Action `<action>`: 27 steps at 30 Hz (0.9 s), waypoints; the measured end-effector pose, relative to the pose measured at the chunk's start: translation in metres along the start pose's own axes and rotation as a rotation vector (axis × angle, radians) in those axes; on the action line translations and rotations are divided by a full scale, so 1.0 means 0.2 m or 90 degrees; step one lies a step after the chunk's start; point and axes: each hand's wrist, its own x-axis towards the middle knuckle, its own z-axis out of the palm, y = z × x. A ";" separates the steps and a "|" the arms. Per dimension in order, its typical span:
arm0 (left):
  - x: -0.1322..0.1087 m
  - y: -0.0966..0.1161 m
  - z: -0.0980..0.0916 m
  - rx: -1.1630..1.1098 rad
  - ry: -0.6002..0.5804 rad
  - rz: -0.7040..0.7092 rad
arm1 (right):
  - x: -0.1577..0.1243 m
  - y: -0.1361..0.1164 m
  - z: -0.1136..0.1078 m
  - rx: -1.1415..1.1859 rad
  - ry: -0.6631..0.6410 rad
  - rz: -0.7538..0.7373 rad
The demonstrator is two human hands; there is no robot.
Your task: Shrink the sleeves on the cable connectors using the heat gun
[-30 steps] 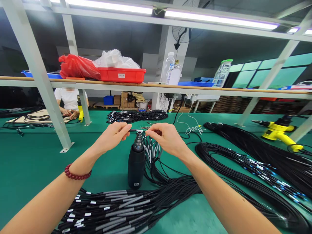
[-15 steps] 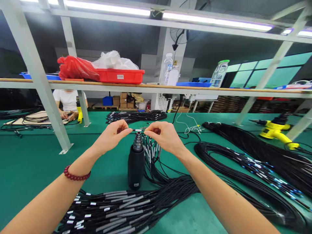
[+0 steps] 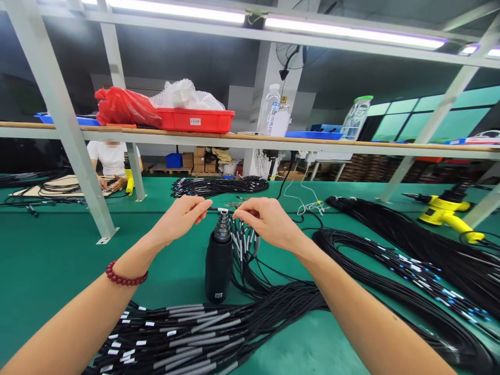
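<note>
My left hand (image 3: 180,216) and my right hand (image 3: 267,220) both pinch one thin black cable end (image 3: 220,209) with a white label, held level just above the metal nozzle of an upright black heat gun (image 3: 219,263). Right behind the gun hangs a bunch of labelled cable ends (image 3: 244,241), under my right hand. A red bead bracelet (image 3: 124,278) is on my left wrist. A thick bundle of black cables with grey sleeves (image 3: 195,336) lies on the green table (image 3: 50,260) in front of me.
Coils of black cable (image 3: 398,260) spread across the right side, with a yellow power tool (image 3: 449,211) beyond. Another cable bundle (image 3: 219,186) lies at the back. A white frame leg (image 3: 84,172) stands left. A person in a white shirt (image 3: 109,161) works at far left. The shelf holds a red bin (image 3: 195,120).
Both hands stay pinched on the cable end over the nozzle; only small shifts of the fingers and of the view.
</note>
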 end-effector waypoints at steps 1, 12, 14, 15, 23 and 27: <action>0.00 0.00 0.00 -0.001 0.002 0.002 | 0.00 0.00 0.00 0.000 0.003 0.006; 0.00 0.01 0.00 -0.024 0.038 0.013 | 0.02 0.03 0.05 0.064 0.082 0.028; 0.00 0.00 0.00 -0.022 0.046 0.016 | 0.02 0.03 0.06 0.069 0.102 0.026; -0.01 0.00 0.00 -0.023 0.048 0.018 | 0.02 0.03 0.06 0.069 0.110 0.025; -0.02 0.02 -0.01 -0.008 -0.008 -0.008 | 0.00 0.02 0.05 0.051 0.124 0.015; -0.01 0.02 -0.01 0.034 -0.007 0.000 | -0.01 0.00 0.03 0.053 0.111 0.019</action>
